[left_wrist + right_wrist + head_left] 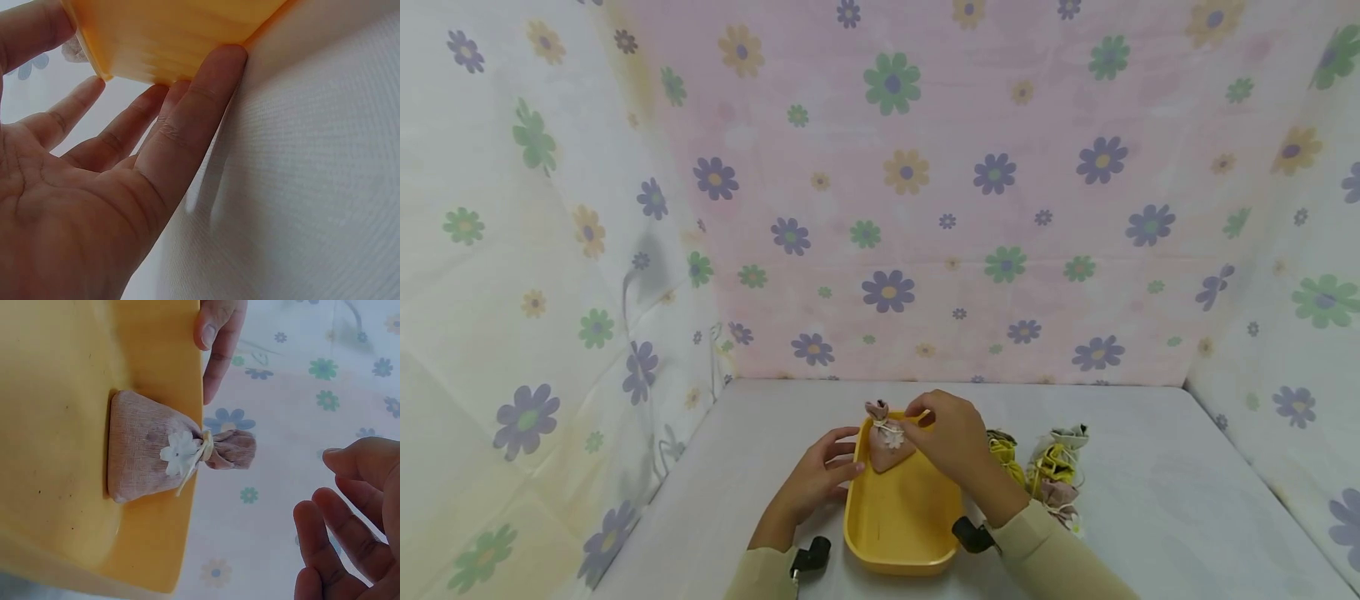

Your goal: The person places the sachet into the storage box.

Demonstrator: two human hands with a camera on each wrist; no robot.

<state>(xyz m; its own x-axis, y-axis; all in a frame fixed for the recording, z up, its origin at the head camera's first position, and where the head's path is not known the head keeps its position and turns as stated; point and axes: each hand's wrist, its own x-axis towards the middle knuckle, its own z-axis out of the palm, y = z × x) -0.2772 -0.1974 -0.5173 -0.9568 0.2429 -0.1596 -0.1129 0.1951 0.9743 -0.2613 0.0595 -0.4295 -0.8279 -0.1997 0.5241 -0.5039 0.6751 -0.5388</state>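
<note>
A yellow plastic tray (906, 533) stands on the table in front of me. My left hand (822, 475) grips its left side, thumb over the rim and fingers against the outer wall, as the left wrist view of the hand (106, 169) also shows. Inside, a dusty-pink cloth sachet (147, 447) leans against the far wall. Its tied neck sticks up past the rim, and a white flower (179, 453) hangs at the cord. My right hand (951, 437) is over the tray's far right part. In the right wrist view its fingers (315, 531) are parted, hold nothing and stand apart from the sachet.
Several more drawstring sachets lie right of the tray, among them yellow ones (1054, 465), a grey-white one (1070, 436) and a pink one (1060, 493). Flower-printed cloth (955, 350) encloses the white table (1157, 467) at the back and sides.
</note>
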